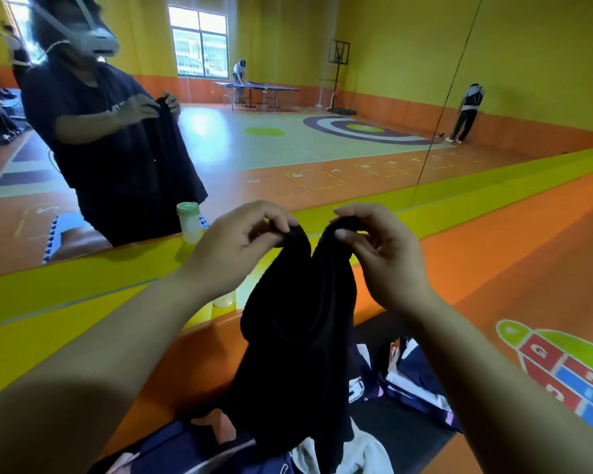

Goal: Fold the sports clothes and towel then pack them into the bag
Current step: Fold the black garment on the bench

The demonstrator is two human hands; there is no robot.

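Black towel point(298, 336) top edge between both hands' fingers point(278, 222)

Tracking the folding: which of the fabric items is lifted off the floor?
The black cloth, pinched by the left hand and right hand; the navy-and-white sports clothes lie below.

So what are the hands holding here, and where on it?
The left hand and right hand each pinch the black cloth at its top edge.
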